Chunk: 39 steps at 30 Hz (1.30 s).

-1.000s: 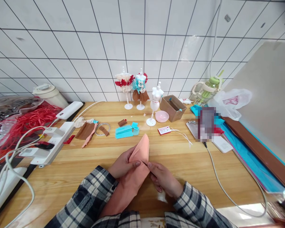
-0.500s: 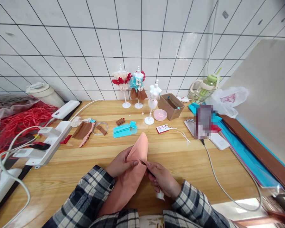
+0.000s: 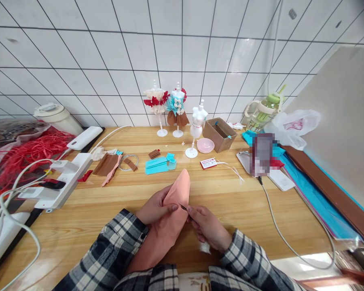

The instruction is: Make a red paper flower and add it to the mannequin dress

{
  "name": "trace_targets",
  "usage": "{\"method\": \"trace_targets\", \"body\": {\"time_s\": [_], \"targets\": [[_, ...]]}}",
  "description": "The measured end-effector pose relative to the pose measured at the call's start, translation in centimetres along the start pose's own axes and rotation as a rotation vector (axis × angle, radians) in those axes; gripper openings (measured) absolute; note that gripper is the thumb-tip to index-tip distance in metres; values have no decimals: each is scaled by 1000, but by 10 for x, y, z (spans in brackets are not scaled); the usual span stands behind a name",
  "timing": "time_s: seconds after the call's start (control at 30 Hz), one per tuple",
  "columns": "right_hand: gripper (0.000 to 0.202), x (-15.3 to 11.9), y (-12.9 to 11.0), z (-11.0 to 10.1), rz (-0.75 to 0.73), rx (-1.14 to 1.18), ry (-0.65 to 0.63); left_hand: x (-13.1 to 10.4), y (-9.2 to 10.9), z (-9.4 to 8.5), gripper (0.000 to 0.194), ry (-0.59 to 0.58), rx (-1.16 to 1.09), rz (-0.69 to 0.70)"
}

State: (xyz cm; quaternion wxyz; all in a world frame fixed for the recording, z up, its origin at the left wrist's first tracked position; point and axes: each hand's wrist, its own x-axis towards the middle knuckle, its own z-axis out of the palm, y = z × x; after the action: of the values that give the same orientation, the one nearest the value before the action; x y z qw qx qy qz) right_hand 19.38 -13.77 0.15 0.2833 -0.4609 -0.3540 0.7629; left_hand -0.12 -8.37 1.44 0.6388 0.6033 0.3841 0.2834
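Observation:
My left hand point(image 3: 157, 208) grips a folded salmon-pink sheet point(image 3: 166, 230), thumb on top and fingers underneath; whether it is paper or cloth I cannot tell. The sheet slants from my lap up to a pointed end over the table. In my closed right hand point(image 3: 209, 226) is a pair of small dark scissors point(image 3: 183, 207). Their blades meet the sheet's right edge, close to my left thumb. My palm hides the handles. Below that hand shows a white scrap point(image 3: 204, 247), partly covered.
Ahead lie blue strips point(image 3: 156, 165) and a white-and-red packet point(image 3: 208, 163). A bare mini mannequin point(image 3: 197, 121), two dressed ones, a pink bowl point(image 3: 205, 145) and a cardboard box point(image 3: 220, 134) stand behind. Left is a power strip point(image 3: 63, 182) with cables; right, a charging cable point(image 3: 273, 214).
The scissor blades look closer together at the sheet's edge than before. Both hands stay almost in place; the whole view has shifted slightly.

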Motion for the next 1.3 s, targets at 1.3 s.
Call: {"method": "trace_targets", "body": {"time_s": [1.3], "targets": [[47, -4, -4, -2, 25, -50, -66, 0, -2, -3, 75, -7, -78, -12]]}}
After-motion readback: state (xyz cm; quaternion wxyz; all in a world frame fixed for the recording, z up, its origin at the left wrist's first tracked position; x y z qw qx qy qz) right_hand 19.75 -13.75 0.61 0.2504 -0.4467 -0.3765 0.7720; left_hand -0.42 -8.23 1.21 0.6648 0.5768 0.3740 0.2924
